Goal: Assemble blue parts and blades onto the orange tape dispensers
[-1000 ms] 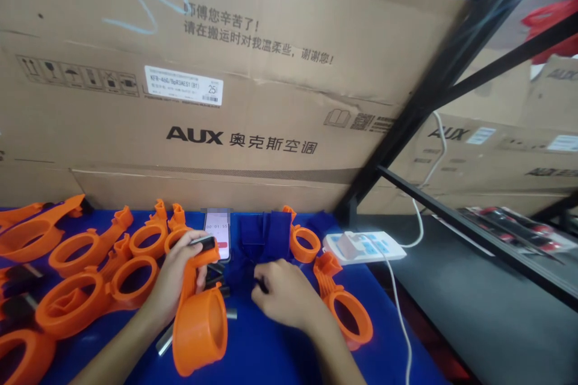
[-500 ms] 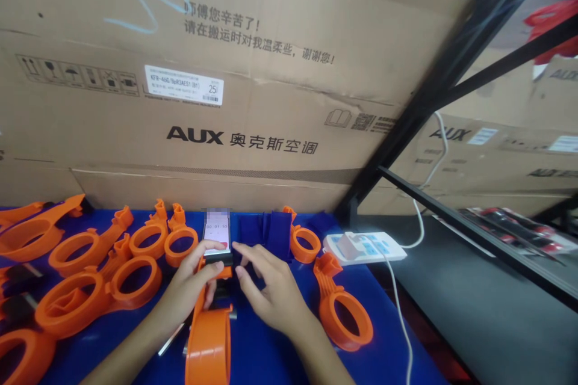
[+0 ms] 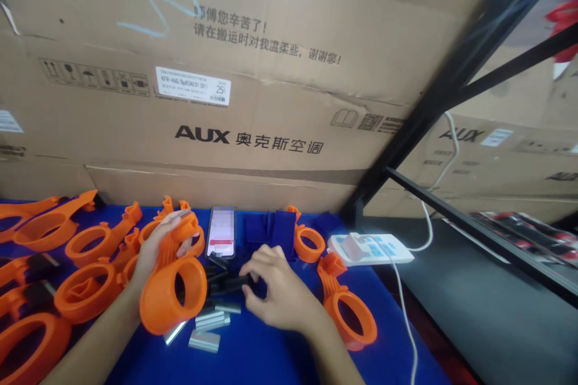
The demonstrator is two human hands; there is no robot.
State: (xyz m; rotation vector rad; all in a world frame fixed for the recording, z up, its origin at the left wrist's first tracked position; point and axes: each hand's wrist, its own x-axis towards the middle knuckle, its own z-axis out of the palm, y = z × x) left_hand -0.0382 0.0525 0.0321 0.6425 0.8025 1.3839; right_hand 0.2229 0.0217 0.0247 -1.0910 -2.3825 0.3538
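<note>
My left hand (image 3: 151, 249) is closed round the handle of an orange tape dispenser (image 3: 153, 304), raised over the blue tabletop with its wide ring toward me. To the right, my right hand (image 3: 280, 292) has its thumb and fingers bent round the end of a black part (image 3: 232, 284), which lies among other black parts. Just in front of these sit several short silver metal strips (image 3: 205, 341). Behind them a phone (image 3: 221, 231) with a lit screen lies on the table.
Several more orange tape dispensers (image 3: 85, 286) crowd the left side, and another dispenser (image 3: 350, 325) lies at the right. Dark blue pieces (image 3: 271, 231) stand beside the phone. A power strip (image 3: 374, 249) with a white cord is near a black rack post. A large cardboard box (image 3: 253, 108) walls off the back.
My left hand has carried the dispenser left, away from the phone, and tilted it. My right hand has come down from beside the phone to the black parts. The metal strips are now uncovered.
</note>
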